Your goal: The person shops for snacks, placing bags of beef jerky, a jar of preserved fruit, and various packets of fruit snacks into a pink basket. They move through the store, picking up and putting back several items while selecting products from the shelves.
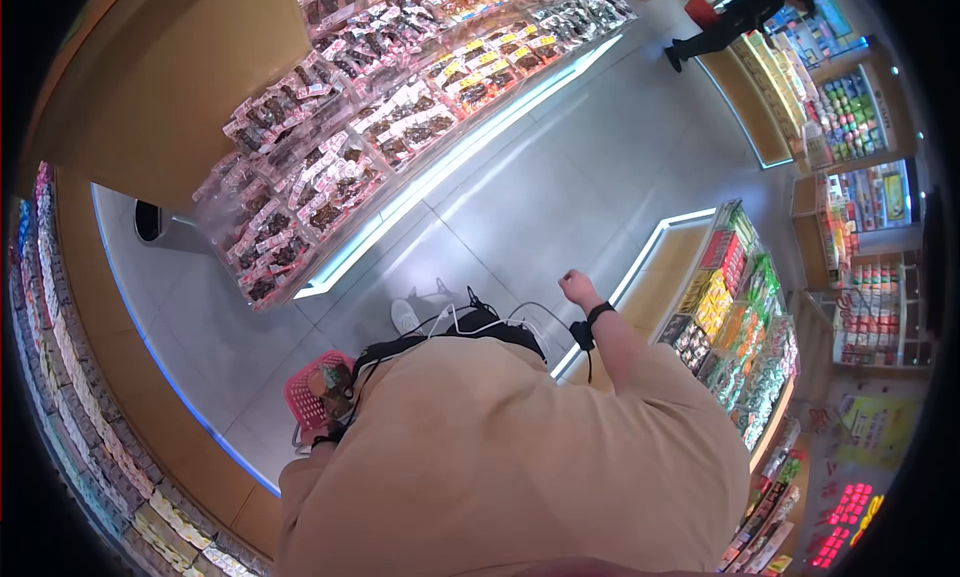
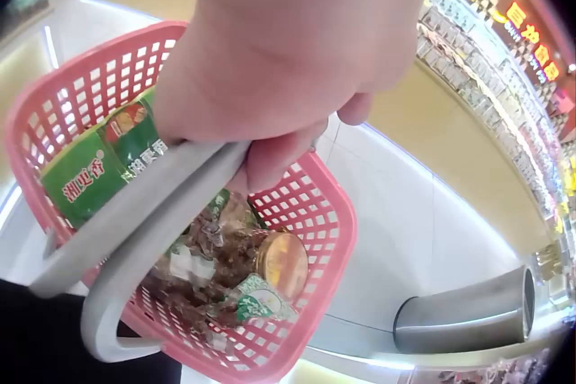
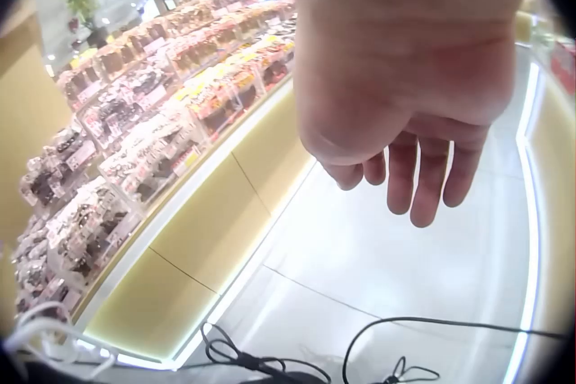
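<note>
My left hand (image 2: pixel 279 69) grips the two grey handles (image 2: pixel 148 240) of a pink plastic shopping basket (image 2: pixel 335 213). Inside it lie a green packet (image 2: pixel 85 184), clear bags of dark brown food (image 2: pixel 193 280) and a round tub (image 2: pixel 284 262) with an orange-yellow face. In the head view the basket (image 1: pixel 298 397) hangs low at my left side, and my sleeve and body hide much of that arm. My right hand (image 3: pixel 409 105) hangs at the other side with nothing in it, fingers loosely bent. A black band (image 1: pixel 600 312) circles its wrist.
A lit display (image 1: pixel 400 127) of bagged snacks runs along the front left. Another snack stand (image 1: pixel 715 307) stands close on my right. A curved shelf (image 1: pixel 110 377) lies on the left, a metal bin (image 2: pixel 468 312) near it. A person in dark clothes (image 1: pixel 740 22) is far ahead.
</note>
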